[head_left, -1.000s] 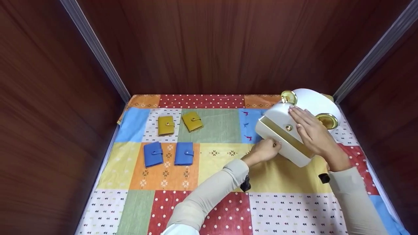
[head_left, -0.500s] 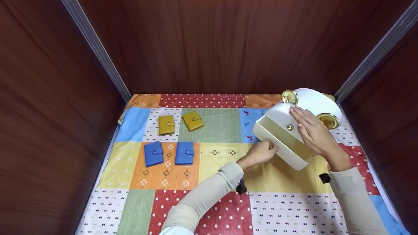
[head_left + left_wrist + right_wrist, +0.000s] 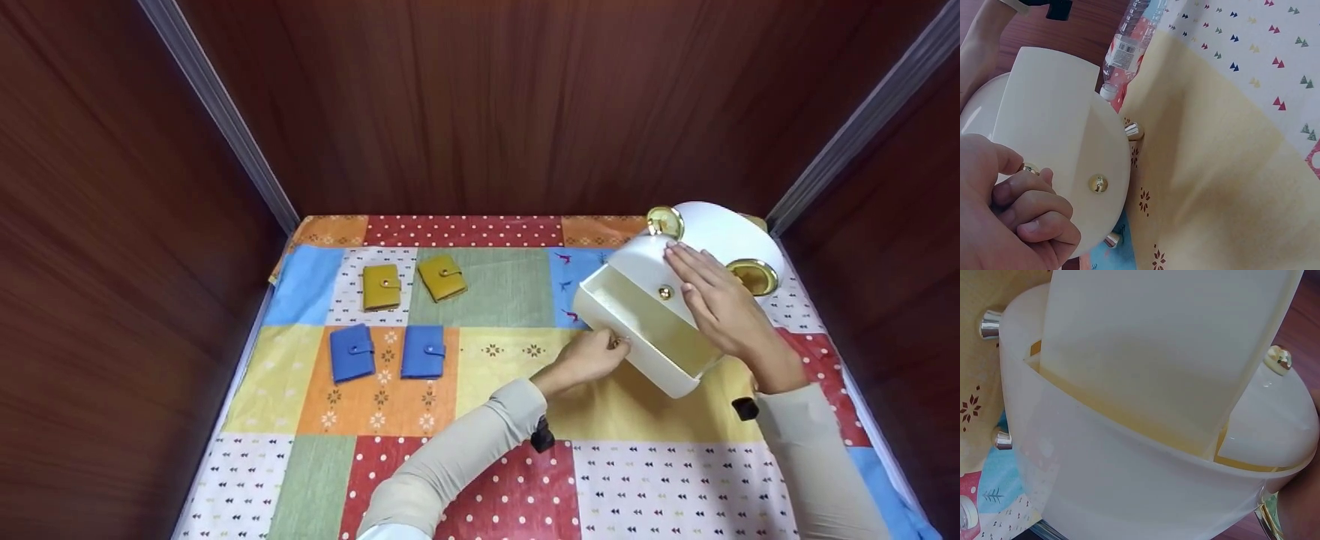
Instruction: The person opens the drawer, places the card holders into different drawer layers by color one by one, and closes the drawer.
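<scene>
A white rounded drawer box [image 3: 720, 232] with gold trim stands at the back right of the head view. Its lower drawer [image 3: 664, 326] is pulled well out, and the part of its inside that shows holds nothing. My left hand [image 3: 586, 355] pinches the drawer's gold knob [image 3: 1028, 167] between thumb and curled fingers. Flat on the box's upper front lies my right hand [image 3: 720, 304], fingers straight, beside a second gold knob [image 3: 665, 292]. In the right wrist view the drawer [image 3: 1157, 343] juts out of the white body [image 3: 1129, 495]; most of the right hand is out of that view.
Two mustard card wallets, one left [image 3: 382, 288] and one right [image 3: 442, 278], lie above two blue ones [image 3: 352, 353] on the patchwork cloth [image 3: 510, 390]. A clear plastic bottle [image 3: 1126, 53] shows beyond the box. Brown panels [image 3: 480, 105] enclose the table.
My left hand has drawn the drawer further out, toward the front left, so more of its inside shows. The right hand and the wallets have stayed put.
</scene>
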`<state>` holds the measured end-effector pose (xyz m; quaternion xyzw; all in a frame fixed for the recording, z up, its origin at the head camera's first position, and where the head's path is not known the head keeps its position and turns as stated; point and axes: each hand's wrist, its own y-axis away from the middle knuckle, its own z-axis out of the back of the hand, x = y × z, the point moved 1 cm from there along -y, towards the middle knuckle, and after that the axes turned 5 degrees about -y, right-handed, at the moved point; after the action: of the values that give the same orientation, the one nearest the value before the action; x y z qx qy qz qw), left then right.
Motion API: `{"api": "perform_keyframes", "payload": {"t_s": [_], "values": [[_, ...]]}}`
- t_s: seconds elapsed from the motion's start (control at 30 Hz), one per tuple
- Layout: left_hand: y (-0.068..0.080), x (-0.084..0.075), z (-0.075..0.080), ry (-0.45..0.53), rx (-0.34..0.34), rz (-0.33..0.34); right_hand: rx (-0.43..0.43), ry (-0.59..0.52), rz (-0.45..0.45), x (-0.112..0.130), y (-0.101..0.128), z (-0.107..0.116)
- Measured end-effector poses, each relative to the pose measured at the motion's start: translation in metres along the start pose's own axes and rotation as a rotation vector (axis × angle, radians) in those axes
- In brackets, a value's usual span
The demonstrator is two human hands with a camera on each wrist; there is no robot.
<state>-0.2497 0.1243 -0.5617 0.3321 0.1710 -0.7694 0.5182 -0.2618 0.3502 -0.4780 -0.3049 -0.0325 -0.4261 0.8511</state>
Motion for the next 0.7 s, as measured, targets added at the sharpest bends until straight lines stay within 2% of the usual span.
{"api": "perform_keyframes", "payload": {"t_s": [0.7], "values": [[0.019, 0.01, 0.001, 0.023, 0.033, 0.042, 0.009, -0.01, -0.012, 0.001, 0.001, 0.0]]}}
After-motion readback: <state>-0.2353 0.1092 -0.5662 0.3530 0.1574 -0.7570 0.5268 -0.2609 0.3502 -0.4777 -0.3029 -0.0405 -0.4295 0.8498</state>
